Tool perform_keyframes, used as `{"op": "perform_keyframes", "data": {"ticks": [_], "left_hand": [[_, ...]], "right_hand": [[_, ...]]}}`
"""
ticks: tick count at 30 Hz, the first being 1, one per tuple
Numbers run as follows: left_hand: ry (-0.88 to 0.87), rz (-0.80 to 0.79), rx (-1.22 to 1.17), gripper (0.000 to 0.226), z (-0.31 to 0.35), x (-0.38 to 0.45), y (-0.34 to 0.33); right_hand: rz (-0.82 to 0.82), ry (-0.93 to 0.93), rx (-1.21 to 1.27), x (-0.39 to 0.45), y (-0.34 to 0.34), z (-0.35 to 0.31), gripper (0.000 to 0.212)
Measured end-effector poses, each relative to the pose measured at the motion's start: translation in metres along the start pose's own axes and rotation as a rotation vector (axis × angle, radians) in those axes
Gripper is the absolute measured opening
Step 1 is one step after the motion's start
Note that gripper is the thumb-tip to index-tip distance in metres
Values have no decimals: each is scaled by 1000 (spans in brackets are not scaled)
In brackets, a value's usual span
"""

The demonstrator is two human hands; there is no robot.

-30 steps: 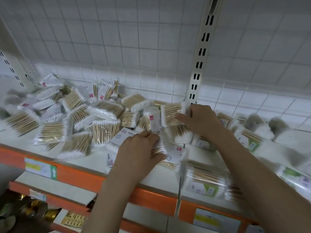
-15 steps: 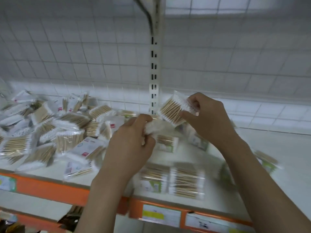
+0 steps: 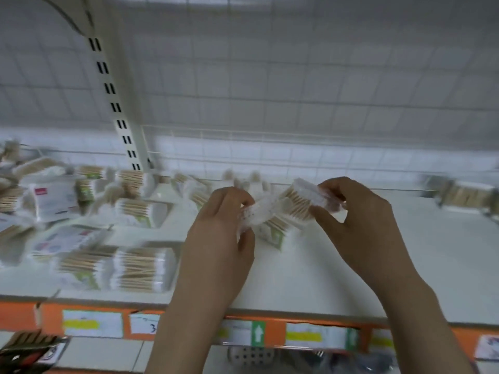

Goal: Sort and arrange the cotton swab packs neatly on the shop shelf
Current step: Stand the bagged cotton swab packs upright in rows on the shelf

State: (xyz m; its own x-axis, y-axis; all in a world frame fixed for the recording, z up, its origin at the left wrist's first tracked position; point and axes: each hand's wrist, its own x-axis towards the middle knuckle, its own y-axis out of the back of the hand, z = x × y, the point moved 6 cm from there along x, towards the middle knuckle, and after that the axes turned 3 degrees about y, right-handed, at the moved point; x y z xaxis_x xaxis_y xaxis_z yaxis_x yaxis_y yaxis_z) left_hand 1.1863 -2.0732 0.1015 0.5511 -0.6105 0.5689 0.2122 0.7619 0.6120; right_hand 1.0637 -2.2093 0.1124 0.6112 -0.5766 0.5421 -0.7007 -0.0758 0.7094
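Observation:
Above the white shelf (image 3: 337,279), both hands hold a clear pack of wooden cotton swabs (image 3: 294,202). My left hand (image 3: 220,238) pinches its lower left end and my right hand (image 3: 359,220) grips its upper right end. A second pack with a green label (image 3: 272,230) lies on the shelf just below them. A loose heap of swab packs (image 3: 54,201) covers the shelf's left part, and two packs (image 3: 118,268) lie side by side near the front edge. The view is blurred by motion.
A slotted white upright (image 3: 118,114) stands against the wire grid back panel. More swab packs (image 3: 464,195) sit at the far right by a wire divider. The orange front rail (image 3: 272,333) carries price labels. Dark goods (image 3: 27,349) lie on the lower shelf at the left.
The view has swung to the right, so the upright and the heap slid left. Both hands lifted a pack out of the heap and now hold it together over the shelf's right part.

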Motion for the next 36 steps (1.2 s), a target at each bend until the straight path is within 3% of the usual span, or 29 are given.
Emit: {"op": "perform_keyframes", "data": {"ticks": [15, 25, 36], "left_hand": [[-81, -95, -82, 40, 41, 3, -50], [-173, -205, -58, 35, 97, 0, -102], [-95, -217, -31, 37, 175, -2, -194]], "right_hand": [[41, -163, -96, -46, 30, 54, 26], [96, -281, -225, -79, 91, 115, 26], [47, -170, -356, -66, 158, 229, 24]]}}
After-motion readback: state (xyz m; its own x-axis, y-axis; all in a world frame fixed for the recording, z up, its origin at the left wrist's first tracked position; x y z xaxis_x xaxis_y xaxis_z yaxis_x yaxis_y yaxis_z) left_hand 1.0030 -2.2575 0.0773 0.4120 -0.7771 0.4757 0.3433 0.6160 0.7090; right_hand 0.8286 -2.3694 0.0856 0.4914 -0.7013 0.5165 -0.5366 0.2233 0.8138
